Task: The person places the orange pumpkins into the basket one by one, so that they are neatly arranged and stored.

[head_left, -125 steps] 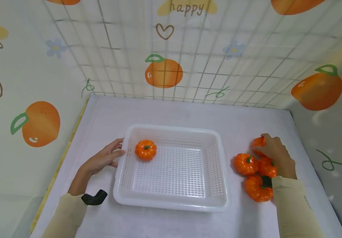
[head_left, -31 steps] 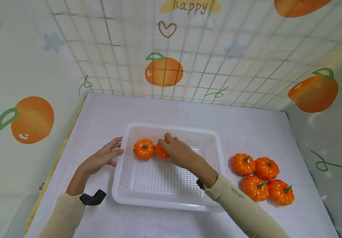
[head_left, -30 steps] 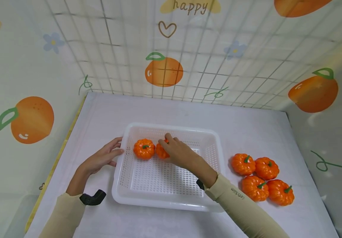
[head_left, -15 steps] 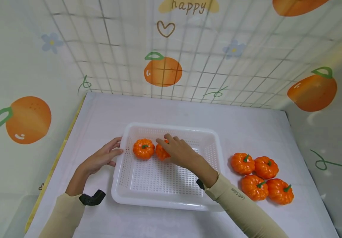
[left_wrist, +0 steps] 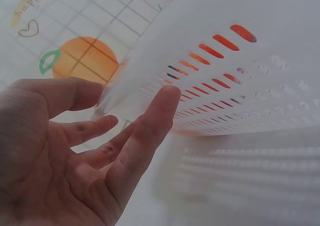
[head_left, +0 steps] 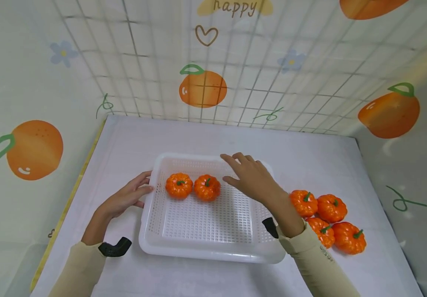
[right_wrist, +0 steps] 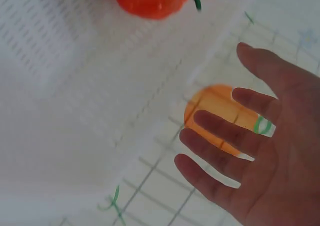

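Note:
A white perforated plastic basket [head_left: 213,251] sits mid-table in the head view. Inside, at its far left, two small orange pumpkins, a left one [head_left: 179,186] and a right one [head_left: 207,188], stand side by side with green stems up. My left hand [head_left: 126,200] touches the basket's left side with its fingertips. Up close in the left wrist view, its fingers [left_wrist: 145,136] are loosely extended against the slotted wall [left_wrist: 220,86]. Above the basket's far right part hovers my right hand [head_left: 252,177], fingers spread and holding nothing, apart from the right pumpkin.
Right of the basket, several more orange pumpkins [head_left: 349,238] lie clustered on the white tabletop [head_left: 236,138], partly hidden by my right forearm. A printed curtain [head_left: 154,82] with grid lines rises behind, and side walls [head_left: 403,173] flank the table.
A second pumpkin was carried by my right hand from the right-hand cluster into the basket and let go beside the first. The hand has since lifted up and right. My left hand stays put.

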Demonstrator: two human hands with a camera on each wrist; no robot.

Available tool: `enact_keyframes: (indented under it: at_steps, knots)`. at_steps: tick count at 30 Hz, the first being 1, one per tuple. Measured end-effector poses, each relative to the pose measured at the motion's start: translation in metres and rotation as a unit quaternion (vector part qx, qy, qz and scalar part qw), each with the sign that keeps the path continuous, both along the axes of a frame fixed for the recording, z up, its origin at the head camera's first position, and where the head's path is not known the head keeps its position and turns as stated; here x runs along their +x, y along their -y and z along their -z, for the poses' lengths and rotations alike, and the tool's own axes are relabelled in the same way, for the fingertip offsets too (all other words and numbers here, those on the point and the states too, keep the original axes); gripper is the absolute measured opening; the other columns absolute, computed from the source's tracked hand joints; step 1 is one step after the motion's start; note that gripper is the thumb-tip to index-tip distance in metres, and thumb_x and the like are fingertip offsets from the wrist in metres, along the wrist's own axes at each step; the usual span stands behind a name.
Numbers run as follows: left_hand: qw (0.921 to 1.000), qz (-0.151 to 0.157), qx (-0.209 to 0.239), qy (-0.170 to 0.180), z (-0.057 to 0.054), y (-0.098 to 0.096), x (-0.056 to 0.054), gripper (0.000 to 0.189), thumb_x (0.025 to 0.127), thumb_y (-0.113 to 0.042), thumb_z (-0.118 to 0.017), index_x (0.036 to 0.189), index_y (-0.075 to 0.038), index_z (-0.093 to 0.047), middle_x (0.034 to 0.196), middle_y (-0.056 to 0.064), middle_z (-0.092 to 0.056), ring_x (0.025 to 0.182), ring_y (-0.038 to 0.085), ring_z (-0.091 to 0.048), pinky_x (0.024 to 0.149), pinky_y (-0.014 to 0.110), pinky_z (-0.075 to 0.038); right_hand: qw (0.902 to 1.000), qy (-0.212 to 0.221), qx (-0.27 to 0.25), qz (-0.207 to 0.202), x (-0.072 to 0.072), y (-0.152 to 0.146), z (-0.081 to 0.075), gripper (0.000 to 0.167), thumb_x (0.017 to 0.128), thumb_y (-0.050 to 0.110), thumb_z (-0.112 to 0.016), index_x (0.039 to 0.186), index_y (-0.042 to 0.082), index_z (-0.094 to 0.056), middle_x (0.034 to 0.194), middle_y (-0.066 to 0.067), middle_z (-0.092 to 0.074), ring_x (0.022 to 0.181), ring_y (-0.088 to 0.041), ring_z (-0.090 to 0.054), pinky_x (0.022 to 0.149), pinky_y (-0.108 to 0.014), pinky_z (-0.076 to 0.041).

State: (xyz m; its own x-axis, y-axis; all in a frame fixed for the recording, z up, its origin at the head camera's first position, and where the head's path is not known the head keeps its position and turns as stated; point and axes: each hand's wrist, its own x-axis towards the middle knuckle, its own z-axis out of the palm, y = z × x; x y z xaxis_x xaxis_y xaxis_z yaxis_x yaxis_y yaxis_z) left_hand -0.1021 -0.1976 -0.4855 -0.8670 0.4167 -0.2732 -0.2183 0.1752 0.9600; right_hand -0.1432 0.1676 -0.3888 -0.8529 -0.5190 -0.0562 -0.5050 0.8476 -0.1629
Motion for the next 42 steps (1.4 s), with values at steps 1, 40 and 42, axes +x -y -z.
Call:
enact_keyframes:
  at_steps: [1,40,42]
  knots:
    - [1.0000,0.000,-0.001,-0.001,-0.001,0.000,0.000,0.058,0.103,-0.025,-0.053,0.156,-0.022,-0.028,0.145,0.018,-0.042,0.109,0.037,-0.062,0.082,0.047,-0.058,0.9999,-0.007,-0.003,0.009,0.001,-0.006,-0.004,0.065,0.094,0.034,-0.070,0.150,0.015,-0.044,0.135,-0.018,-0.054,0.118,-0.041,-0.054,0.095,-0.057,-0.048]
    - [1.0000,0.007,0.004,-0.003,0.002,0.001,-0.001,0.056,0.105,-0.023,-0.050,0.156,-0.019,-0.028,0.144,0.022,-0.042,0.108,0.036,-0.062,0.080,0.047,-0.058,0.9632,0.163,-0.018,0.213,0.041,-0.204,0.047,0.078,0.087,0.037,-0.075,0.144,-0.005,-0.040,0.135,-0.041,-0.039,0.118,-0.058,-0.043,0.090,-0.072,-0.041]
    - [1.0000,0.008,0.004,-0.003,0.002,0.001,-0.001,0.055,0.105,-0.023,-0.050,0.155,-0.019,-0.028,0.144,0.022,-0.042,0.108,0.036,-0.062,0.080,0.047,-0.058,0.9646,0.167,-0.037,0.201,0.041,-0.203,0.050,0.077,0.089,0.035,-0.074,0.146,-0.004,-0.038,0.139,-0.040,-0.036,0.121,-0.057,-0.042,0.092,-0.072,-0.039]
